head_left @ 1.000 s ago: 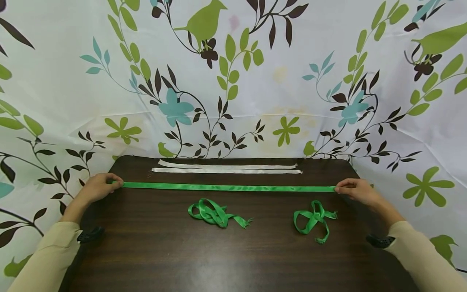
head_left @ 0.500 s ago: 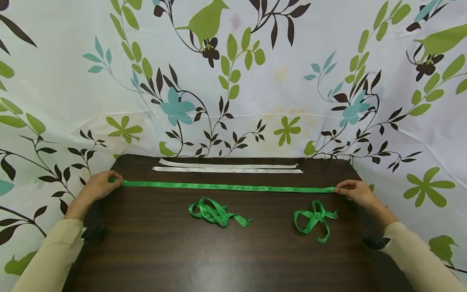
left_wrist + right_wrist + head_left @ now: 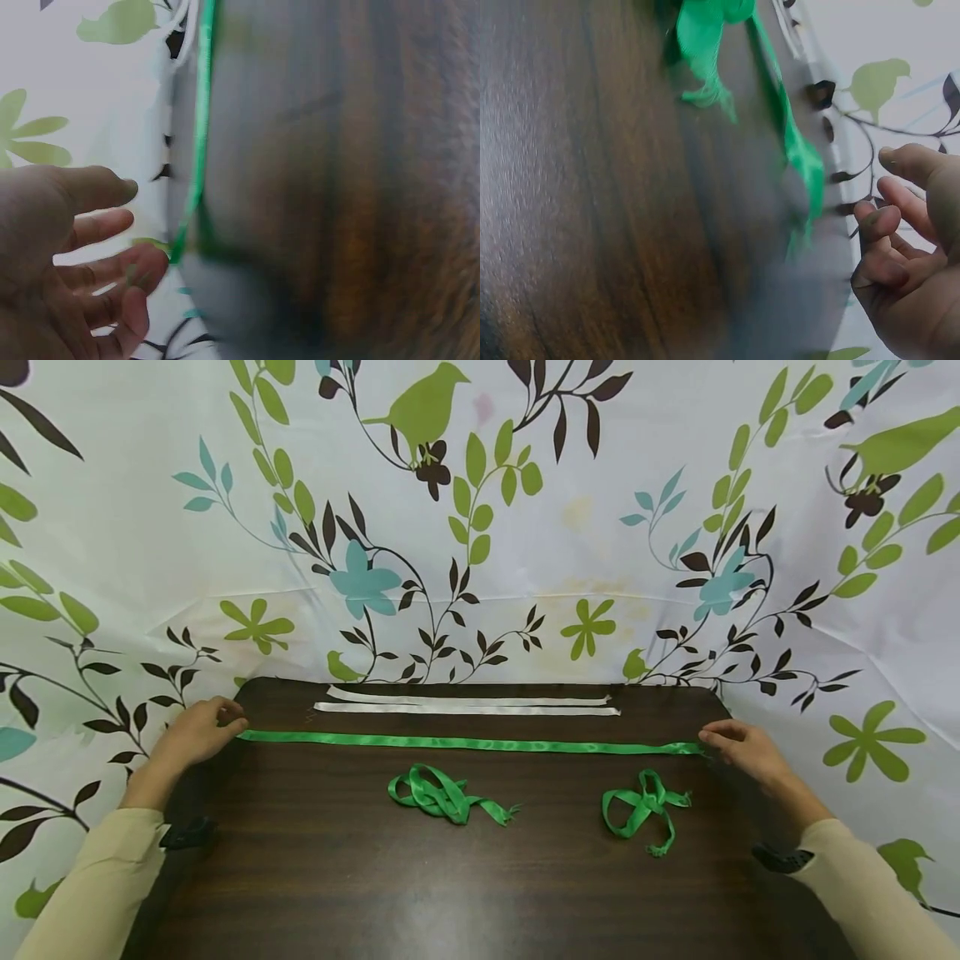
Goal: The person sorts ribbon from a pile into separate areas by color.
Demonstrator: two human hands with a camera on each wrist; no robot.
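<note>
A long green ribbon [image 3: 465, 743] lies stretched straight from side to side over the dark table. By its left end is my left hand [image 3: 197, 732]; in the left wrist view the thumb and fingers are spread apart, with a fingertip right at the ribbon's end [image 3: 180, 244]. At the other end, my right hand [image 3: 746, 750] has its thumb and fingers parted, and the right wrist view shows the frayed ribbon end [image 3: 804, 176] lying apart from them. Nearer the front lie a loosely knotted green ribbon [image 3: 442, 797] and, to the right, another green ribbon looped like a bow [image 3: 647, 806].
Two white ribbons [image 3: 465, 711] lie side by side along the back of the dark wood table [image 3: 375, 885]. Behind and around the table hangs a white cloth [image 3: 525, 635] printed with leaves, birds and flowers.
Both hands pinched the long green ribbon's ends before; now their fingers have parted and let go. The left hand has shifted slightly left, the right hand slightly right. The other ribbons stay put.
</note>
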